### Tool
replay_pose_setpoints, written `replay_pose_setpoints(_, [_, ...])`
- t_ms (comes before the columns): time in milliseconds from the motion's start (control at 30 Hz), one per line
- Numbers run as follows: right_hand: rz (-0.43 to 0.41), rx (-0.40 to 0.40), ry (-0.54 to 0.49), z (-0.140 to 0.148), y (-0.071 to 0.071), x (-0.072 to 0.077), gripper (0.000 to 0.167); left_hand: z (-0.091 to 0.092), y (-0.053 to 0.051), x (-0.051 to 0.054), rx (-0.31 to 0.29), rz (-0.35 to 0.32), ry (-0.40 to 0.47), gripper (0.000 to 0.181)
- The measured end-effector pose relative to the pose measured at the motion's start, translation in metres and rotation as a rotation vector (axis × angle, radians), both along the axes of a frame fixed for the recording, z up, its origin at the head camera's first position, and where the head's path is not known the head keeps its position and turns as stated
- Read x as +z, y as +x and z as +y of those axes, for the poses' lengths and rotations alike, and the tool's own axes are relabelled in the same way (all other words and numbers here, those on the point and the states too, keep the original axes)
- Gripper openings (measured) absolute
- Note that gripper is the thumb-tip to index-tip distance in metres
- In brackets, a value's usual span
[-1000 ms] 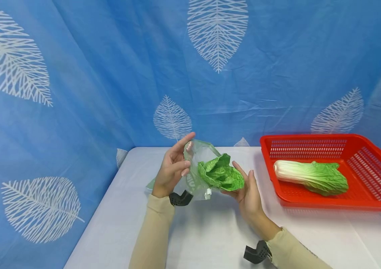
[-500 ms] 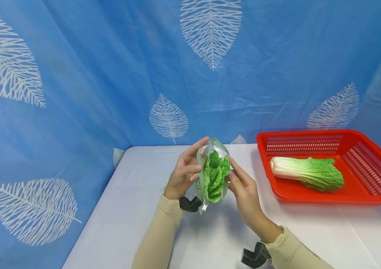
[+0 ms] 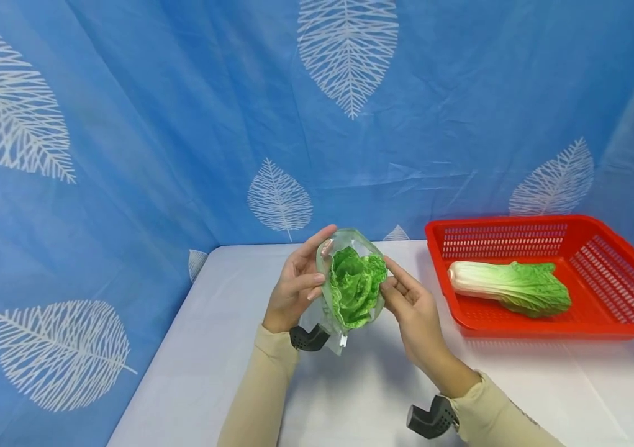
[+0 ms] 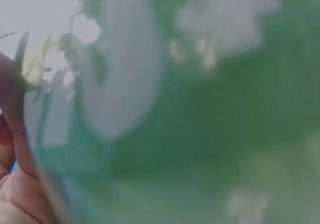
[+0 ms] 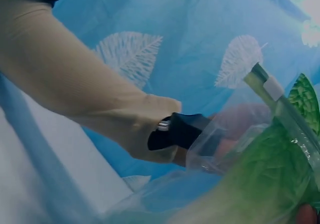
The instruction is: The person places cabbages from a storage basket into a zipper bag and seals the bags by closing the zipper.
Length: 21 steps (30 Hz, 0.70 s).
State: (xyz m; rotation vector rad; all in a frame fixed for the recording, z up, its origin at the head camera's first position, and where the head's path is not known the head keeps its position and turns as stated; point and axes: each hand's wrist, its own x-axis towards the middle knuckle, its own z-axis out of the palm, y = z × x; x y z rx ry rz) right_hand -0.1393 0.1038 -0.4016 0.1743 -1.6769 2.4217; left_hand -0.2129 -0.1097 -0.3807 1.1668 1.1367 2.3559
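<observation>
In the head view, a clear zip bag [image 3: 351,237] is held up over the table with its mouth toward me. A leafy Chinese cabbage [image 3: 356,285] sits inside, its green frilled end showing at the opening. My left hand [image 3: 291,288] holds the bag's left rim between thumb and fingers. At the right rim my right hand [image 3: 414,313] pinches the edge, thumb in front. A white zip slider [image 5: 273,88] shows at one end of the zip in the right wrist view. Blurred printed plastic [image 4: 125,64] fills most of the left wrist view.
A red perforated basket [image 3: 518,329] stands on the table to the right, holding another Chinese cabbage [image 3: 509,287] on its side. The table [image 3: 216,323] has a white cover. A blue curtain [image 3: 194,124] with white leaf prints hangs behind and at the left.
The cabbage went from sticking out of the bag, with my right hand behind it, to inside the mouth. My right hand moved up to the bag's right rim.
</observation>
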Motion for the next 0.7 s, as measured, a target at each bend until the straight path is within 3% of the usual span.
replay_pose_setpoints(200, [-0.006, 0.012, -0.011, 0.003, 0.001, 0.013, 0.048, -0.012, 0.005, 0.012, 0.072, 0.022, -0.08, 0.071])
replay_pose_setpoints(400, [0.045, 0.028, 0.09, 0.012, -0.011, 0.061, 0.048, -0.023, 0.011, 0.045, 0.245, -0.001, -0.233, 0.071])
replay_pose_setpoints(567, [0.129, 0.019, 0.264, 0.023, -0.024, 0.098, 0.044, -0.024, 0.011, 0.069, 0.305, 0.032, -0.31, 0.073])
replay_pose_setpoints(700, [0.129, 0.058, 0.409, 0.026, -0.038, 0.11, 0.042, -0.021, 0.011, 0.074, 0.321, 0.034, -0.365, 0.076])
